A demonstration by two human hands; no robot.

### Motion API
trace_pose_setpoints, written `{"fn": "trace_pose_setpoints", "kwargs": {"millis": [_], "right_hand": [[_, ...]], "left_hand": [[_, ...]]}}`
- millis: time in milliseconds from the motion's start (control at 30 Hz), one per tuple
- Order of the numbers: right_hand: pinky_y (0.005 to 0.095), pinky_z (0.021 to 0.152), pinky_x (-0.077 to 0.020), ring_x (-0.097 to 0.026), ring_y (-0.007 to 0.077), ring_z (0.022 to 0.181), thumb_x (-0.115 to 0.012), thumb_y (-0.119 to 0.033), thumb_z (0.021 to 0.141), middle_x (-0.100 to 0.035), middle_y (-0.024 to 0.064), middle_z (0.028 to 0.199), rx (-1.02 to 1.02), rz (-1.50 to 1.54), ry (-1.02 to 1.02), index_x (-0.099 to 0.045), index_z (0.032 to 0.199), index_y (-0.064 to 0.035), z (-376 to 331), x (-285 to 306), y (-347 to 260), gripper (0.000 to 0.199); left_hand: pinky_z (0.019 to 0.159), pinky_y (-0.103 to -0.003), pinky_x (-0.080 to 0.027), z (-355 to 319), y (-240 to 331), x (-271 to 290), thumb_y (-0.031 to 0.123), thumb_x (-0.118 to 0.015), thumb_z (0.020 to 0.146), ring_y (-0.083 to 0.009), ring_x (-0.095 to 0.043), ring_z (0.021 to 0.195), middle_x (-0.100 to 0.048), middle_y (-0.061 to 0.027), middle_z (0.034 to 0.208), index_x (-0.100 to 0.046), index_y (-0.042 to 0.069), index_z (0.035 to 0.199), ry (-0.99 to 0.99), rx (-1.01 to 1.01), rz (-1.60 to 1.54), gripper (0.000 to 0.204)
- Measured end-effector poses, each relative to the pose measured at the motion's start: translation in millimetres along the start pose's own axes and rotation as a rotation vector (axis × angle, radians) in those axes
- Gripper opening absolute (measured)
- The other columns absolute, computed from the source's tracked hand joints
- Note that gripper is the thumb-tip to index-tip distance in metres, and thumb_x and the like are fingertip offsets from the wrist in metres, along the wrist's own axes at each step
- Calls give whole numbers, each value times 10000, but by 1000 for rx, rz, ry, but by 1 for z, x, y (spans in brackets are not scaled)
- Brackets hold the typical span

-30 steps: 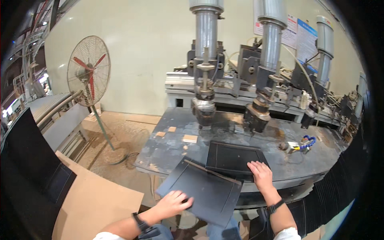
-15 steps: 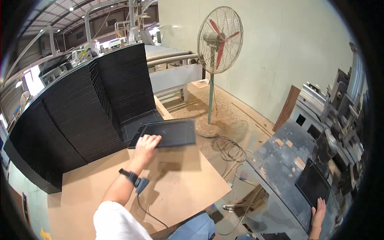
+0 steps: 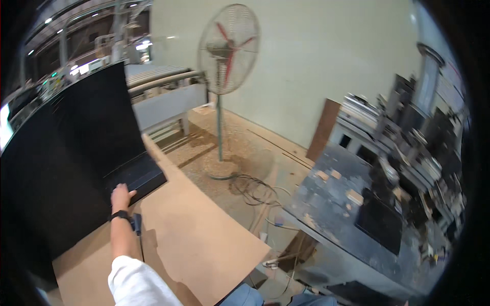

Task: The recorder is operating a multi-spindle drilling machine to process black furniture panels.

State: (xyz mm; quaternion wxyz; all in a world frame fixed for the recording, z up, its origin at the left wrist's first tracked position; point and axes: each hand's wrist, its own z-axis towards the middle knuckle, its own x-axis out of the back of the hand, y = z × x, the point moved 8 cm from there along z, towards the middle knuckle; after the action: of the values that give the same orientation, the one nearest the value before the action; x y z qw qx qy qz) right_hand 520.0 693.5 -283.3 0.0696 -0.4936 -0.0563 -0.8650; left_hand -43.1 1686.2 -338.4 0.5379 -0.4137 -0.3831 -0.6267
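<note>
At the left, my left hand [image 3: 121, 197] is at the front edge of a black panel [image 3: 145, 176], fingers curled over it and thumb to the right. This panel lies on the low part of the black stack, against tall piles of similar black panels [image 3: 46, 173]. Motion blur softens the fingers. A dark strap with a blue clip and cable is round my left wrist. My right hand is out of view. Another black panel [image 3: 380, 224] lies on the grey machine table [image 3: 326, 188] at the right, among wood scraps.
The stack stands on a brown board [image 3: 204, 245] in front of me. Machine parts [image 3: 393, 127] rise behind the grey table. A standing fan [image 3: 229, 51], loose cables [image 3: 255, 191] and sawdust are on the floor between them. A roller conveyor [image 3: 163, 76] stands farther back.
My left hand has carried its black panel left and toward me, onto the low stack. My right hand has left the panel on the grey table and gone out of view. The view has swung right.
</note>
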Motion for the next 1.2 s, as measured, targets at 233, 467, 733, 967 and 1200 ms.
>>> {"fn": "trace_pose_setpoints", "kwargs": {"millis": [233, 467, 733, 967, 1200], "right_hand": [[431, 1077, -320, -416, 372, 1271, -648, -52, 785, -486, 205, 1327, -518, -148, -350, -420, 1348, -31, -175, -34, 77, 608], [444, 1064, -353, -472, 347, 1238, -559, 83, 672, -545, 104, 1312, -431, -110, -76, -502, 1294, -69, -212, -40, 94, 643], [456, 969, -454, -585, 385, 1084, -513, 16, 676, -640, 159, 1132, -1, 246, 265, -613, 1119, -8, -90, 103, 12, 456], [447, 937, -487, -623, 312, 1041, -547, 39, 702, -660, 83, 1113, 520, 372, 180, -656, 1110, -146, 75, 78, -150, 461], [444, 1041, -394, -480, 317, 1247, -642, -273, 821, -542, 108, 1320, 637, 342, -69, -561, 1253, -110, 151, -63, -229, 469]], "left_hand": [[1066, -455, -338, 10, 74, 3, 64, -803, 628, -363, -405, 1272, -439, -186, 1350, -507, 32, 1270, 204, -230, -139, 707], [979, -426, -409, -261, 522, 226, 123, -752, 709, -333, -535, 1108, -612, -144, 1086, -620, 51, 1092, -12, -1342, -985, 411], [1097, -518, -246, -447, 728, 200, 653, -511, 830, -350, -341, 1334, -427, -159, 1409, -456, 15, 1336, -49, -1467, -699, 816], [810, -377, -448, -470, 608, 234, 221, -625, 760, -295, -504, 946, -500, -125, 952, -576, 26, 1094, 133, -1720, -712, 390], [707, -278, -477, -381, 386, 248, 115, -627, 748, -170, -579, 862, -570, -15, 926, -625, 127, 1029, 325, -1800, -702, 281]]}}
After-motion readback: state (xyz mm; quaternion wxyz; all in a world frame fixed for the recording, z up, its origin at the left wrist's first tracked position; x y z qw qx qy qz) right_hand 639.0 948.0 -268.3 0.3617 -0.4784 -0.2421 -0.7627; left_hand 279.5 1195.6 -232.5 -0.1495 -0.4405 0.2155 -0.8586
